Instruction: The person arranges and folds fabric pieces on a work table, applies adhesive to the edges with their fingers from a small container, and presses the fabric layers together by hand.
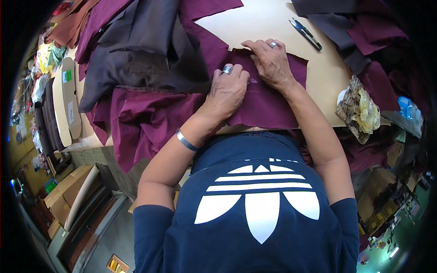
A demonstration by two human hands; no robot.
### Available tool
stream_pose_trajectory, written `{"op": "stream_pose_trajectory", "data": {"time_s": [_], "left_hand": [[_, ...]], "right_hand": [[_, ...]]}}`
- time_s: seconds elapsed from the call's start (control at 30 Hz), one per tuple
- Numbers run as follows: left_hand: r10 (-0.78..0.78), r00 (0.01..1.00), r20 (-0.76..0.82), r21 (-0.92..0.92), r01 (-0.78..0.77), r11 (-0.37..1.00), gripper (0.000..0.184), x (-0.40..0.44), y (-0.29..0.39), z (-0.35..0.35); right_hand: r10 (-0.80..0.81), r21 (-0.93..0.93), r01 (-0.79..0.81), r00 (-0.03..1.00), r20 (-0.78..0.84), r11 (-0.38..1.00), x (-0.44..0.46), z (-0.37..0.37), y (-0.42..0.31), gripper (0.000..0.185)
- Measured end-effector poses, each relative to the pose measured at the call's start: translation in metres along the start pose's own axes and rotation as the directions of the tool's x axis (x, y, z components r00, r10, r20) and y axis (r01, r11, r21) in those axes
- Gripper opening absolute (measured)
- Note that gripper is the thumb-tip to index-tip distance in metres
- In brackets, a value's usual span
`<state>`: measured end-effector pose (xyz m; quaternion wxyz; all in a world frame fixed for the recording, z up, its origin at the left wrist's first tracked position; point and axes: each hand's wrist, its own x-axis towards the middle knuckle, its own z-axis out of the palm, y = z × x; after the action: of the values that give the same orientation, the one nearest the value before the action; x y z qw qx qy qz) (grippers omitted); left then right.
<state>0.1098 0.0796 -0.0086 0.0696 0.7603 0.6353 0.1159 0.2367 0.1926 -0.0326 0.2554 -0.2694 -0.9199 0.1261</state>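
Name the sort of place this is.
Probably a garment-sewing workshop: a flat, cut maroon fabric piece, heaped dark grey-brown cloth and slim, black-handled snips lie on the pale tabletop.

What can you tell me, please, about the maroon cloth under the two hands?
The cloth is a thin-looking, roughly four-sided maroon piece, mostly flat on the table, with dark, slightly uneven edges. A faint line crosses it, with a small pale mark nearby. The left hand lies over its left side, the right hand over its far edge; any grip is unclear.
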Motion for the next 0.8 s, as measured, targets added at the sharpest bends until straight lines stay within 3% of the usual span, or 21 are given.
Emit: {"op": "stream_pose_trajectory", "data": {"time_s": [0.3, 0.8], "left_hand": [[0.194, 0.975, -0.112, -0.143, -0.209, 0.967, 0.006, 0.002, -0.011, -0.001], [0.165, 0.985, -0.056, -0.130, -0.171, 0.977, 0.009, 0.000, -0.009, -0.001]], "right_hand": [[-0.022, -0.017, 0.021, 1.000, -0.017, 1.000, 0.000, 0.001, 0.001, 0.034], [-0.039, 0.021, 0.040, 0.999, -0.016, 0.999, 0.000, -0.001, 0.002, 0.033]]}}
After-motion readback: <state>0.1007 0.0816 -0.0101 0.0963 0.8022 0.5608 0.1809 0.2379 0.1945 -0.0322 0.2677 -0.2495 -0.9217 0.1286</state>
